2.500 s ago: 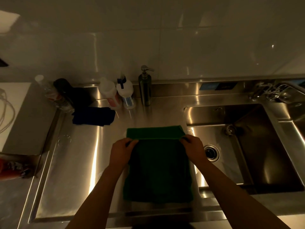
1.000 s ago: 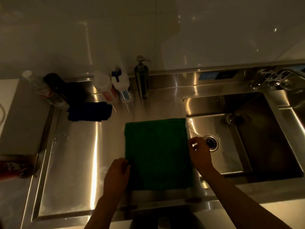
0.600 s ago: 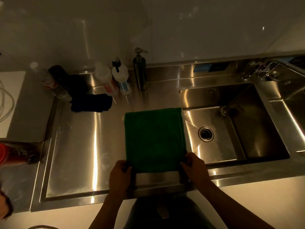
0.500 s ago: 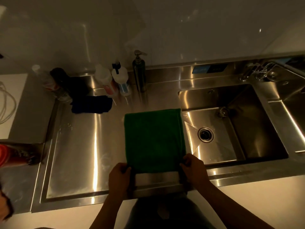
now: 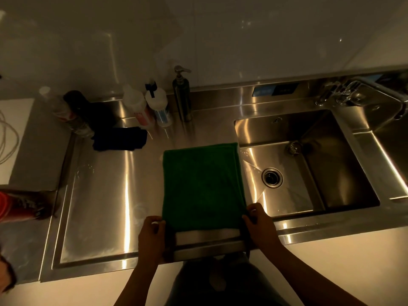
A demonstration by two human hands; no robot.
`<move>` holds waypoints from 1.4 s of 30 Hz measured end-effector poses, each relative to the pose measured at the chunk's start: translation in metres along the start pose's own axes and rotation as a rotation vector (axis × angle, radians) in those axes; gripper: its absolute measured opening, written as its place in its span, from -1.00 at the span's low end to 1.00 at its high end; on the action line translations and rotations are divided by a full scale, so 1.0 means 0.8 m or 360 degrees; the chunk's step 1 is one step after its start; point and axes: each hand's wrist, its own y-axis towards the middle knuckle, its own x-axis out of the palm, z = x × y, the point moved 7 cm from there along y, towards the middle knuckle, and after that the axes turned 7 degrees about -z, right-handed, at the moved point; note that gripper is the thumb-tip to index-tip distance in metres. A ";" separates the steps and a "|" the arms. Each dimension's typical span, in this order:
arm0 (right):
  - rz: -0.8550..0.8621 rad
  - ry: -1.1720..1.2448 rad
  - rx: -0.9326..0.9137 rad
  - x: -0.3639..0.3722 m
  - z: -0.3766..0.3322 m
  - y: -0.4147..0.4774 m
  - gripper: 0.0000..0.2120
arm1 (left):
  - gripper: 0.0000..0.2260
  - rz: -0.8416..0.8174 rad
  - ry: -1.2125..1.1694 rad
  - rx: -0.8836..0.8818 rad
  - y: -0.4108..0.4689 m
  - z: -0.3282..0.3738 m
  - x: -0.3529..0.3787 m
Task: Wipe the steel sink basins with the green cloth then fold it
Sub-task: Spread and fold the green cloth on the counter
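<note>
The green cloth (image 5: 202, 186) lies flat as a folded rectangle on the steel drainboard, just left of the sink basin (image 5: 344, 173). My left hand (image 5: 152, 236) pinches its near left corner. My right hand (image 5: 259, 225) pinches its near right corner. Both hands sit at the front edge of the steel counter. The basin holds nothing but a round drain (image 5: 272, 177), and a second basin shows at the far right edge.
Along the back wall stand a steel soap pump (image 5: 182, 94), two white bottles (image 5: 157, 104) and a dark bottle (image 5: 80, 113). A dark blue cloth (image 5: 120, 141) lies at the back left. The faucet (image 5: 362, 89) sits at the back right. A red object (image 5: 17, 206) lies at left.
The cloth's near half was folded back over itself, then both hands slid down its sides to the near corners. In the last half second they hold still there.
</note>
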 end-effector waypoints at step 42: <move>-0.0271 0.0170 -0.0016 -0.006 0.003 -0.018 -0.78 | -0.90 -0.0185 0.0278 -0.0158 -0.012 -0.027 -0.014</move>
